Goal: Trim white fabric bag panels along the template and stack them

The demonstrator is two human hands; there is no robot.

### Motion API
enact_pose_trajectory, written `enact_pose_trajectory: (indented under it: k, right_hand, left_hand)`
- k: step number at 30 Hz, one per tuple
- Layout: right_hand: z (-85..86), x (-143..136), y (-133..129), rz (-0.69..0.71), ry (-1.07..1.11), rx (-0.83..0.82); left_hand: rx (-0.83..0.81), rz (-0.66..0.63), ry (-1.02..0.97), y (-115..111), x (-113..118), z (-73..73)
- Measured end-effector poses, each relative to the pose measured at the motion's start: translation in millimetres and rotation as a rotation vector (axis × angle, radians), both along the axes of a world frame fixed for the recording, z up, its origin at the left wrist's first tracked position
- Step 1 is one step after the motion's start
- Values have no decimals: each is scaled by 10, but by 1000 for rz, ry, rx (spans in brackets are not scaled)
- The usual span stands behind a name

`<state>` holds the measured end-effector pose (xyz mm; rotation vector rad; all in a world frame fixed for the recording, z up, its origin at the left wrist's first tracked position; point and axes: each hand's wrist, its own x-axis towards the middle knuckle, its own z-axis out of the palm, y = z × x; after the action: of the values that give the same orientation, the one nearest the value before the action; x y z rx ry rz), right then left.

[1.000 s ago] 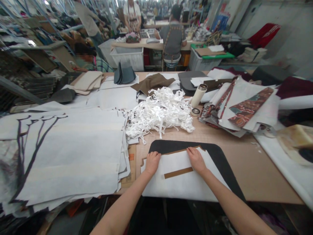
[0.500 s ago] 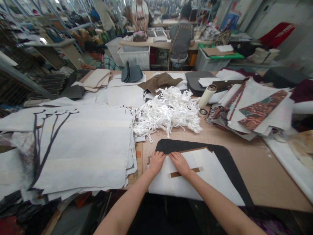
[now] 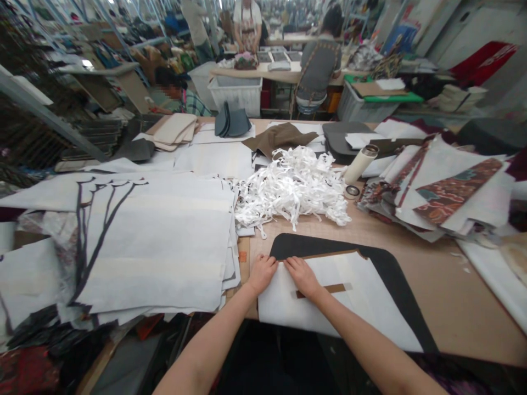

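Note:
A white-backed piece with a brown edge (image 3: 366, 307) lies over a dark grey rounded board (image 3: 391, 269) at the table's front. At the piece's upper left corner, my left hand (image 3: 263, 273) has its fingers bent and pressed together on the edge. Close beside it, my right hand (image 3: 302, 276) grips the same edge between thumb and fingers. The fingertips of both hands nearly meet. A brown strip (image 3: 335, 288) shows on the white backing, partly covered by my right wrist.
A heap of white ribbon-like strips (image 3: 294, 186) lies beyond the board. Large white sheets (image 3: 164, 247) are stacked to the left. A cream bottle (image 3: 361, 164) and patterned fabric pieces (image 3: 461, 186) are on the right. A seated co-worker (image 3: 319, 60) is farther back.
The view has turned slightly left, so the table's things appear farther right. Both hands sit a little farther left along the white-backed piece's edge, still holding it.

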<state>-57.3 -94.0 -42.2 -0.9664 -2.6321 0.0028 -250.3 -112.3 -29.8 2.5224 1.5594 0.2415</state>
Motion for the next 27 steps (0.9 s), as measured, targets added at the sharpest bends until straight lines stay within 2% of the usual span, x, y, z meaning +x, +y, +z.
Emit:
enact_pose_trajectory:
  k: [3,5,8,10,13,17,22,27]
  right_hand:
    - [39,177,53,-54,-41,15]
    - [43,156,78,-113,-58,-17]
    - [17,-105,91,-174,-7,-79]
    - [0,-320,98,-190,44,-118]
    - [1,-502,141,-194,22,-188]
    - [8,-459,265,-236,-49,-237]
    - [-23,-344,344,-330,-60,-198]
    - [-28,-215,340,-148,-152,-26]
  left_hand:
    - [-47,86,-17,-32,-55,-6]
    - [-106,204,-48,-34,-78,-9]
    - [-228,415,-136,8,-85,32]
    - [-287,500,-203,54,-74,87]
    - [-308,517,-327,106,-41,149]
    - [-395,623,-554,85,-7,104]
    - [-479,731,-569,-17,-3,2]
    - [-451,777,-562,-68,25,-17]
